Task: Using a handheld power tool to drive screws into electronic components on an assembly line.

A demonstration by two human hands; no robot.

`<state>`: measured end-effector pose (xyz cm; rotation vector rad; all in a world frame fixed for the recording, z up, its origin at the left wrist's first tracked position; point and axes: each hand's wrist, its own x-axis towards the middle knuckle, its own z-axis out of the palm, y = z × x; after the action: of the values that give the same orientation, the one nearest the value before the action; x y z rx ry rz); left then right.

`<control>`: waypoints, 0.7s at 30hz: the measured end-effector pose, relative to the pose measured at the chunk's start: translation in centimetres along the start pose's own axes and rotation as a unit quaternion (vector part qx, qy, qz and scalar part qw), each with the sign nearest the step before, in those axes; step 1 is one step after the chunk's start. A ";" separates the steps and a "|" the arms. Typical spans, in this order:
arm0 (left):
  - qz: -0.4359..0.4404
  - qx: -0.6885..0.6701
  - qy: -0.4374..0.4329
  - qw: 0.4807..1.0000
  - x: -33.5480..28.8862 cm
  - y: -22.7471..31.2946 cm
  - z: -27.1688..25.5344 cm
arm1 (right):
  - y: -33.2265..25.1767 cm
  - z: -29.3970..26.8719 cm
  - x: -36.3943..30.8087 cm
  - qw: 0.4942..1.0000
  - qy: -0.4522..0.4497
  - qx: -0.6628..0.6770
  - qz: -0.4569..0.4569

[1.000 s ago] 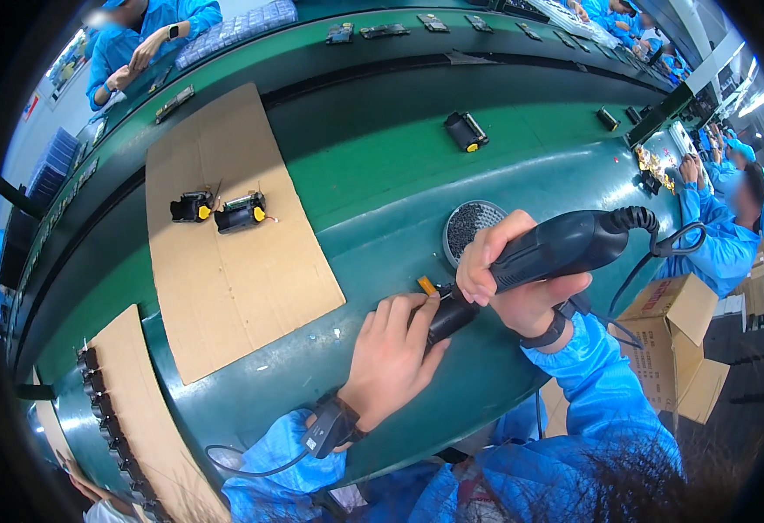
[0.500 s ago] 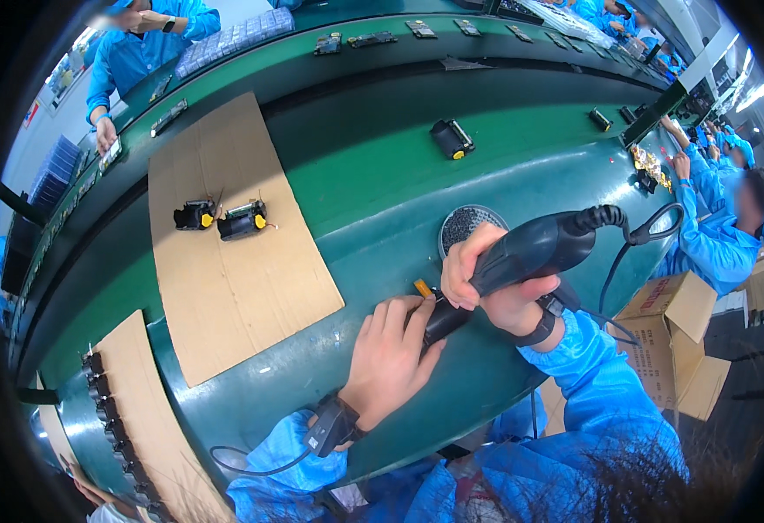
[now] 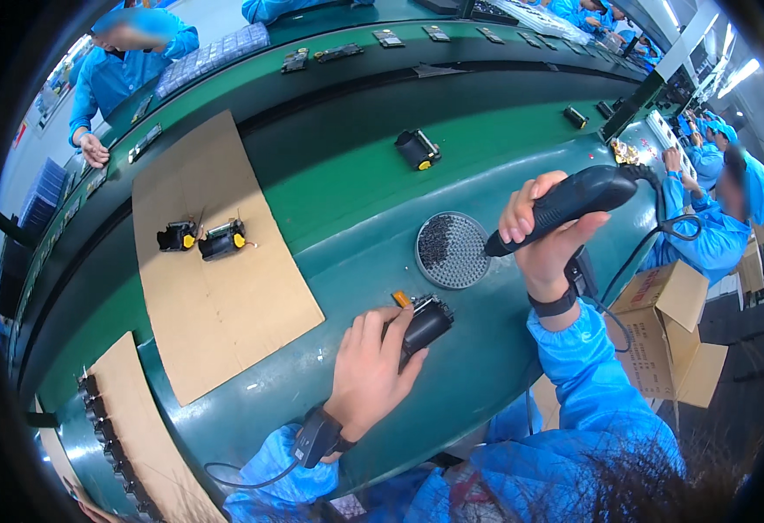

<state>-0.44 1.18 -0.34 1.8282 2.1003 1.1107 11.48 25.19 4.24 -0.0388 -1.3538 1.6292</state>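
Note:
My left hand [image 3: 371,370] is closed around a black plastic housing [image 3: 427,326], pressing it against the green bench. An orange flex strip [image 3: 401,298] sticks out beside its fingertips, and small electronic parts show along the housing's upper edge. In my right hand [image 3: 549,240] is a black corded electric screwdriver [image 3: 574,202], held tilted. The driver's tip end is at the right rim of a round grey dish [image 3: 474,277], whose dimpled surface bears many tiny dark screws at its left side. The tip itself is too small to make out.
A cardboard sheet [image 3: 225,327] on the left carries two black housings with yellow parts. Another housing [image 3: 419,150] lies on the green belt [image 3: 330,187]. Several more line a cardboard strip at lower left. An open carton [image 3: 661,322] stands at right. Co-workers sit across and to the right.
My right hand has lifted the screwdriver off the housing and moved it up and right to the screw dish. My left hand still holds the housing.

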 end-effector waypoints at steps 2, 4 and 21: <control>0.000 -0.001 -0.003 1.000 0.1 0.0 0.1 | 0.6 -0.5 -0.2 1.000 0.007 -0.019 0.007; 0.000 -0.003 -0.001 1.000 0.2 0.0 0.2 | 1.0 -0.8 -0.3 0.999 0.014 -0.038 0.015; -0.010 0.008 -0.010 1.000 0.1 0.2 -0.2 | 2.0 -0.6 -0.6 0.998 -0.007 -0.053 0.031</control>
<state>-0.44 1.19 -0.04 1.8123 2.1176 1.0700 10.93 25.42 2.15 -0.1341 -1.4614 1.6107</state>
